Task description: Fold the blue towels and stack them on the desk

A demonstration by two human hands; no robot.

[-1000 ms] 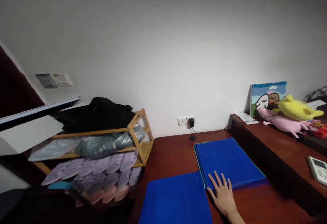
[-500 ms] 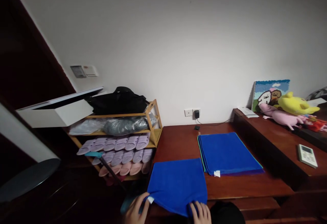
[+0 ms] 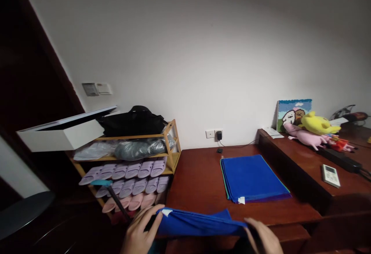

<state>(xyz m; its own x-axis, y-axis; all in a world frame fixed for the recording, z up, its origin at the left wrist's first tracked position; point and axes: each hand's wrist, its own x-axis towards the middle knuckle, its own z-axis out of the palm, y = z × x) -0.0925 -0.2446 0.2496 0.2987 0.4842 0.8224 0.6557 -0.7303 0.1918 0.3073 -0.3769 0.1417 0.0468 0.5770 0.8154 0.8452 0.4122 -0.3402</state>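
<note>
A blue towel [image 3: 199,223] with a white tag stretches between my two hands at the near edge of the brown wooden table [image 3: 191,176]. My left hand [image 3: 142,229] pinches its left corner beside the tag. The right corner is gripped by my right hand [image 3: 263,236], which is slightly blurred. Between them the upper edge is pulled nearly straight, while part of the cloth hangs or lies behind it. To the right, a neat stack of blue towels [image 3: 252,176] with a white tag and a green edge lies flat on the table.
A wooden rack [image 3: 176,145] on the left holds lilac and pink slippers [image 3: 127,171], a black bag [image 3: 135,122] and a white box [image 3: 60,134]. Plush toys [image 3: 313,130] and a remote control [image 3: 330,175] rest on the raised surface at right. A plug [image 3: 219,135] sits in the wall socket.
Both hands have lifted the towel's near edge off the tabletop and spread it wider, the right hand moving right and the left slightly left. The view has shifted slightly.
</note>
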